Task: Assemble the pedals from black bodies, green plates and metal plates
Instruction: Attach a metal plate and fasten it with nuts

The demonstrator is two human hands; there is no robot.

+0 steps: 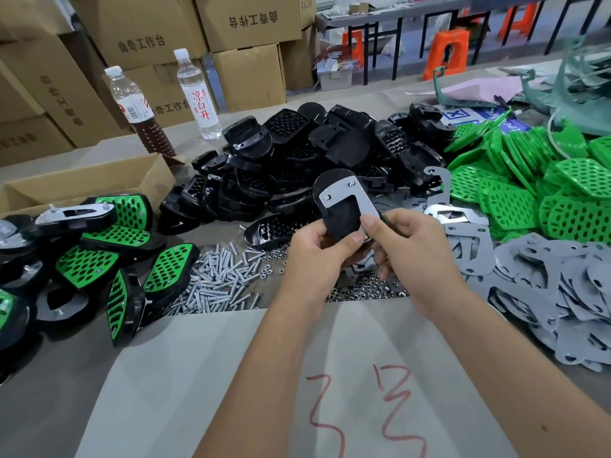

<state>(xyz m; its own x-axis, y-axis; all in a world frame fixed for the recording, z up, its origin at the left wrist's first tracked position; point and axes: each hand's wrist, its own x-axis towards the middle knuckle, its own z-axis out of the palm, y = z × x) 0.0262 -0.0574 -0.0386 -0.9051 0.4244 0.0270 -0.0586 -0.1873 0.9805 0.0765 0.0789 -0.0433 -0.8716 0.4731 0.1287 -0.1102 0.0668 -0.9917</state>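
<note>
At your far left, finished pedals with green perforated faces [86, 264] are lying heaped on the grey bench [49, 401], just in front of an open cardboard box [82, 185]. Next to them, a scatter of silver screws [220, 282] is spreading toward the middle, with the big pile of black plastic pedal bodies [297, 153] sitting behind it.

Your left forearm is reaching up from the bottom edge, and your left hand [314, 256] is curling round the lower end of the black pedal body [337, 200] you are holding above the bench, thumb lying across its near face. A flat silvery metal plate [355, 200] is sitting against that body's upturned side, with two screw ends showing at its top. Your right arm is coming in from the lower right; your right hand [406, 246] is pinching the plate's lower edge, thumb on top and fingers tucked behind.

Further right, loose grey metal plates [545, 289] are lying overlapped, and behind them bright green perforated plastic plates [535, 180] are stacked.
</note>
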